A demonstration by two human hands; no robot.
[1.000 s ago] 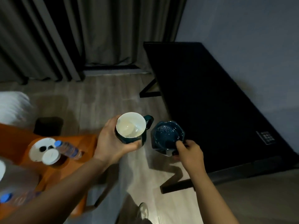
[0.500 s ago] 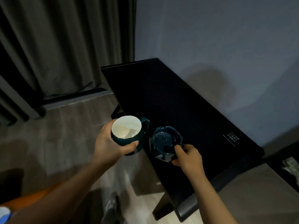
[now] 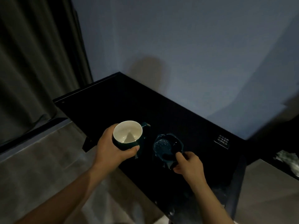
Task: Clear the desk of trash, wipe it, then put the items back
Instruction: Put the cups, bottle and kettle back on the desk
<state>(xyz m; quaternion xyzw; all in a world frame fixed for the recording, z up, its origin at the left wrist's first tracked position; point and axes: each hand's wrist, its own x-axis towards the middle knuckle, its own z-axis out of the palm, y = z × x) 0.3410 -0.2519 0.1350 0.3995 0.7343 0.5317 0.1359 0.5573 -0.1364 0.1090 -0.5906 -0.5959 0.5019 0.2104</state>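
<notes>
A: where's stuff being held rn?
B: mug [image 3: 127, 135] is being gripped by the left hand [image 3: 113, 151], dish [image 3: 166, 146] is being pinched at its rim by the right hand [image 3: 189, 165], both over the table [image 3: 113, 102].
A: risk?
B: dish is probably getting dropped if that thin pinch is slipping.

A dark green mug [image 3: 127, 135] with a cream interior sits upright in the grip of the left hand [image 3: 113, 151] over the near edge of a black desk [image 3: 129, 101]. Just beside it, a tilted dark teal scalloped saucer [image 3: 165, 146] is pinched by the right hand [image 3: 189, 164].
</notes>
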